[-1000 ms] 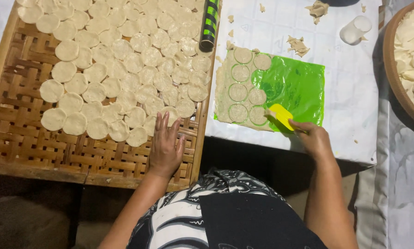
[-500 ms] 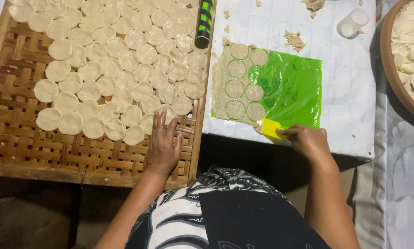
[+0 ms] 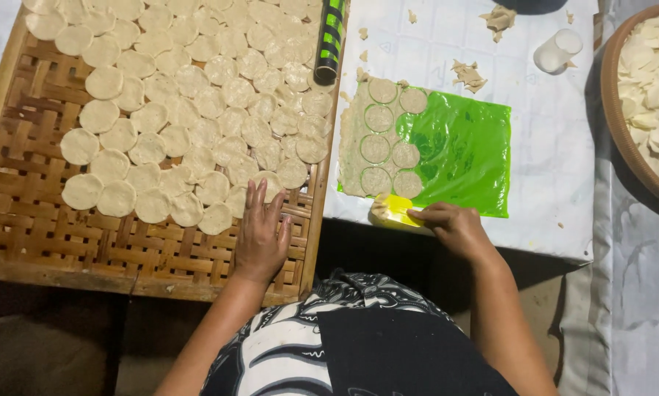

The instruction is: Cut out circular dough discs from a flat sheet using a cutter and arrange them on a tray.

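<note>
On the white table, a yellow scraper is being gripped by the right hand beside cut dough rounds; the left hand is lying flat, released, on the woven tray. Lifting likely needs a shallow blade.

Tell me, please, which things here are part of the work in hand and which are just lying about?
In use:
- right hand holding the yellow scraper
- cut dough sheet on the green plastic sheet
- left hand on the woven bamboo tray of dough discs

Lying about:
- white cup
- dough scraps
- striped tube
- brown bowl
</note>
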